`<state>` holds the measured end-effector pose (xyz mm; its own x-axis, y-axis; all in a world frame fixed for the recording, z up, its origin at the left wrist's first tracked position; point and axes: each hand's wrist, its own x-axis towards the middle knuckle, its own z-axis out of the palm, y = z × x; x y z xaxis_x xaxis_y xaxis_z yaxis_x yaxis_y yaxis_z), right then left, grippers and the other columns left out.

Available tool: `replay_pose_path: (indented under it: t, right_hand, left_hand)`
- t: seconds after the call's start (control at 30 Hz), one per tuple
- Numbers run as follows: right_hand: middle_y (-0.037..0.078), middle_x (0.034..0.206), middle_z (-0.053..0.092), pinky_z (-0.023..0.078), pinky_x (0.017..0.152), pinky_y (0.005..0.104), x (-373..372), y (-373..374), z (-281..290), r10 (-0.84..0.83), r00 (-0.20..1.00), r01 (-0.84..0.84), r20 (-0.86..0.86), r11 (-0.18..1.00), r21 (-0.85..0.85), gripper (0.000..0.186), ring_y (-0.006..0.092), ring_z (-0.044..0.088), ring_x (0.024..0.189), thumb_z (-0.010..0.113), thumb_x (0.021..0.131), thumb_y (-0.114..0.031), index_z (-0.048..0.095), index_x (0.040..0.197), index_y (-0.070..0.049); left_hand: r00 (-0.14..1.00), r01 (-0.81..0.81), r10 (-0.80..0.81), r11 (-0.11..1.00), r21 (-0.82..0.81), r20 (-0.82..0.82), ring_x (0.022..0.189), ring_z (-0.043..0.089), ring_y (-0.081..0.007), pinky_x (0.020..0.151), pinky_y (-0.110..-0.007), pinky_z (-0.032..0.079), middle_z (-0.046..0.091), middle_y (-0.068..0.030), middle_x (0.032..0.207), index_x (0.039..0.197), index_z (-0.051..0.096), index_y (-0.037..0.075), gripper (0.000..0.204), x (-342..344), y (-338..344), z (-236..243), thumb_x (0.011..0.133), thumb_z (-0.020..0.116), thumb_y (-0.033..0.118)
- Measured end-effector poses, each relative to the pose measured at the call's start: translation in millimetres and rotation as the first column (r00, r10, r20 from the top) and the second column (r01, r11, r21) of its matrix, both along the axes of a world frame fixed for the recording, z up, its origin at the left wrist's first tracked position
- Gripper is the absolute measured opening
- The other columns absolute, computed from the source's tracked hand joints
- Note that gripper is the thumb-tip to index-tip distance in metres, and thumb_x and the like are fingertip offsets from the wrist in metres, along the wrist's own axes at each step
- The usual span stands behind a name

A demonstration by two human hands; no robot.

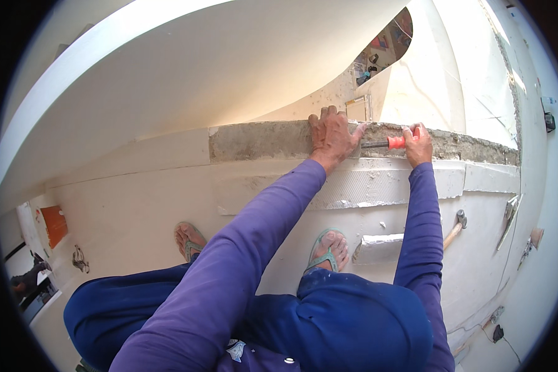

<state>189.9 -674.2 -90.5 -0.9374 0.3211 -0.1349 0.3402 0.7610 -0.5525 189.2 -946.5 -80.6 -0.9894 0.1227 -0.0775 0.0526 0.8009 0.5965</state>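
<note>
My left hand (333,137) presses palm down on a strip of bare grey concrete (260,140) along a ledge. Its fingers reach to the far edge and the thumb is spread to the right. My right hand (418,147) is closed around the handle of a red-handled screwdriver (397,142). The dark shaft lies level over the rough concrete and points left at my left thumb; its tip is hidden there. Just nearer than the concrete runs a loose-looking white ribbed strip (353,188) with a ragged edge.
A hammer (457,228) with a wooden handle lies right of my right forearm. A broken white piece (379,248) sits by my right foot. Beyond the ledge, a curved white wall (217,62) rises on the left, with an opening down to a lower level. Tools and a cable lie far right.
</note>
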Motion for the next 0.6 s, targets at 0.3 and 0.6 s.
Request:
replay_pose_path:
  t: [0.3,0.6]
  right_hand:
    - [0.015,0.090,0.071,0.055,0.082,0.0446,-1,-20,33,-0.002,0.995,0.010,-0.095,0.997,0.082,0.024,0.0323,0.070,0.082,0.070,0.093,-0.027,0.064,0.099,-0.004]
    - [0.019,0.089,0.071,0.054,0.082,0.0477,16,-54,41,-0.027,0.999,0.030,-0.027,0.991,0.132,0.028,0.0373,0.071,0.085,0.070,0.093,-0.028,0.064,0.100,-0.002]
  left_hand:
    - [0.999,0.034,-0.036,0.997,0.075,0.029,0.101,0.063,-0.0298,0.092,-0.049,0.040,0.068,-0.0175,0.101,0.097,0.074,0.001,0.060,-8,-5,11,0.092,0.068,0.060]
    - [0.993,0.072,-0.078,0.995,0.063,0.088,0.096,0.066,-0.0288,0.093,-0.048,0.039,0.070,-0.0150,0.095,0.096,0.072,0.002,0.066,-8,-14,15,0.091,0.065,0.067]
